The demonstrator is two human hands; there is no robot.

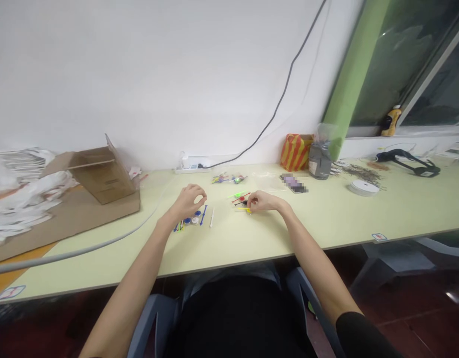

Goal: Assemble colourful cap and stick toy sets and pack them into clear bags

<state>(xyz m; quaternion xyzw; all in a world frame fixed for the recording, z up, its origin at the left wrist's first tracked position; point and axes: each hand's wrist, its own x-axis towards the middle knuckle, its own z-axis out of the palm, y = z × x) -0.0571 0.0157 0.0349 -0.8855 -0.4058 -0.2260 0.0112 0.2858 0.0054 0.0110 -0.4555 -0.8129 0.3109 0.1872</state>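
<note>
No lettering can be read in this view. Small printed stickers (379, 236) are seen on the pale table (326, 219), and a label is carried by the yellow bottle (391, 122) on the window sill, but both are too small to be made out. Marks on the cardboard box (103, 176) are illegible, and the flat packet (293, 183) is pixelated.

Glossy blue plastic sticks (203, 215) at centre, smooth matt pale green laminate tabletop (326, 219) beneath them, rough brown corrugated cardboard box (103, 176) at left, crumpled glossy white plastic sheeting (24, 194) at far left, matt white painted wall (140, 74) above, matt black cloth sleeve (358, 335) at lower right
</note>
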